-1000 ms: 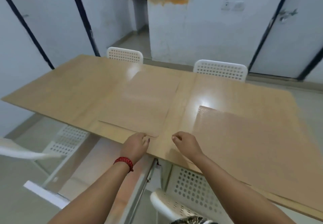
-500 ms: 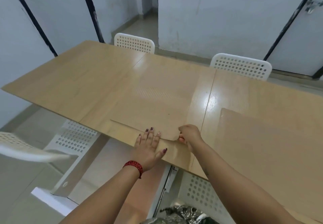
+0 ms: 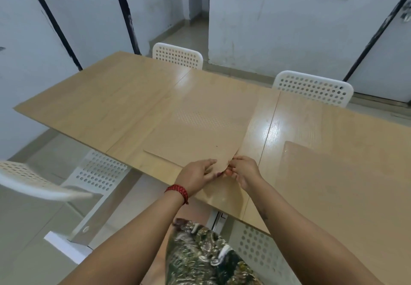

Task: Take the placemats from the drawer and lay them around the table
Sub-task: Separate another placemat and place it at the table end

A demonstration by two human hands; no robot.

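A tan placemat (image 3: 200,133) lies on the wooden table (image 3: 89,104) in front of me, its near right corner lifted slightly. My right hand (image 3: 243,171) pinches that corner. My left hand (image 3: 196,177), with a red band on the wrist, holds the same corner from the left, fingers curled round its edge. A second tan placemat (image 3: 338,187) lies flat on the table to the right, reaching the near edge.
Two white perforated chairs (image 3: 178,55) (image 3: 313,88) stand at the table's far side. Another white chair (image 3: 33,180) is at the left, and one (image 3: 258,253) sits under the near edge. Walls and doors ring the room.
My left hand went from lying flat on the mat's near edge to gripping its corner beside my right hand. The view has tilted further down.
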